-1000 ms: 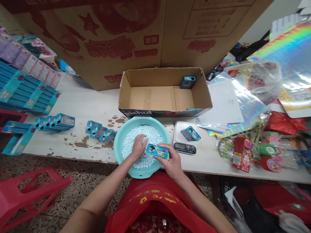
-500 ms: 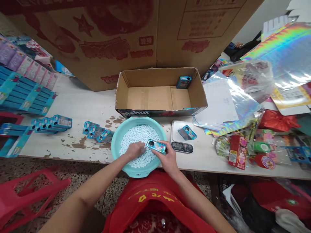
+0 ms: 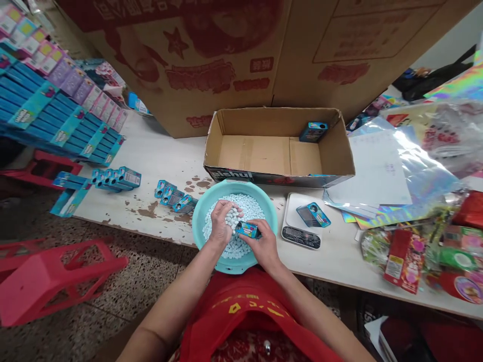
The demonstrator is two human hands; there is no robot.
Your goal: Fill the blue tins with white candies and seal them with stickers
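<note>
A turquoise basin (image 3: 270, 221) full of small pale-blue candies (image 3: 247, 202) sits at the table's front edge. Over it, my left hand (image 3: 221, 221) is cupped around a handful of these candies, palm turned up toward the box. My right hand (image 3: 265, 242) grips a small blue candy box (image 3: 247, 230) by its sides, tilted so that its end faces the left hand. To the right, another blue box (image 3: 314, 214) lies on a white kitchen scale (image 3: 292, 204). Several more blue boxes (image 3: 173, 196) stand left of the basin.
Behind the basin stands an open cardboard carton (image 3: 264, 151) with a blue box (image 3: 313, 131) in its back right corner. A big carton (image 3: 241, 50) rises behind that. Display packs (image 3: 56, 115) are stacked at left. Foil sheets and wrapped goods lie at right; a red stool (image 3: 60, 281) stands below left.
My left hand has come up out of the candies and turned over with a handful in it. The box in my right hand is tilted differently. The whole view has shifted left.
</note>
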